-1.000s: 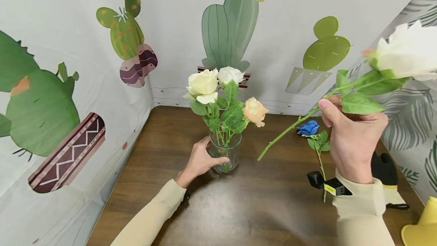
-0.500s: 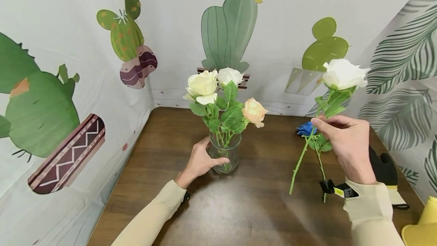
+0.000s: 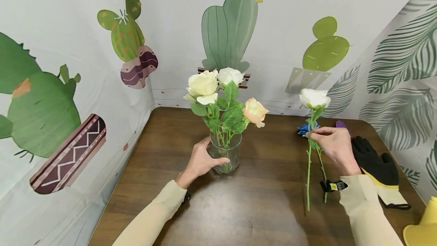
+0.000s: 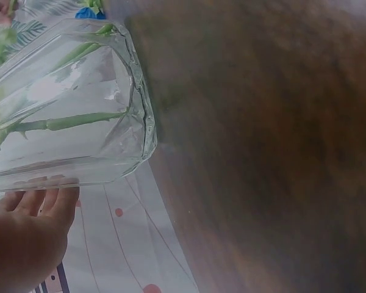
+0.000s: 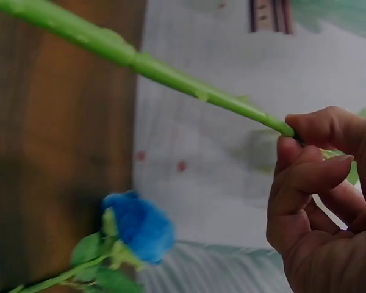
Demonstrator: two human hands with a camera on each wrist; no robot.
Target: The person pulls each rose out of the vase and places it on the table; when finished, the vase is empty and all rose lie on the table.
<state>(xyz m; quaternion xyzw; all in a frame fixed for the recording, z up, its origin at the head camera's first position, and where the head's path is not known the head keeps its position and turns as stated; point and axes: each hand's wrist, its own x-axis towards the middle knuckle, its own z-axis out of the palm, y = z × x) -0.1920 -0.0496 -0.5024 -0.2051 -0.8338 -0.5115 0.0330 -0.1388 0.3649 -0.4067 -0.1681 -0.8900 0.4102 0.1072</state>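
Observation:
My left hand holds the side of a clear glass vase, thumb in front. A cream rose, a white rose and a peach rose stand in it. In the left wrist view, green stems show through the vase, and fingers touch its wall. My right hand pinches the stem of another white rose, held nearly upright to the right of the vase. Behind that stem lies a blue rose, partly covered; the right wrist view shows its bloom below the pinched stem.
A black glove with a pale cuff lies right of my right wrist. A purple thing, mostly hidden, is behind that hand. Something yellow sits at the lower right. A cactus-printed cloth hangs behind the brown table.
My right hand has come down and slightly left with the white rose, whose slanted stem now stands nearly upright. More of the glove shows. The left hand and vase have stayed put.

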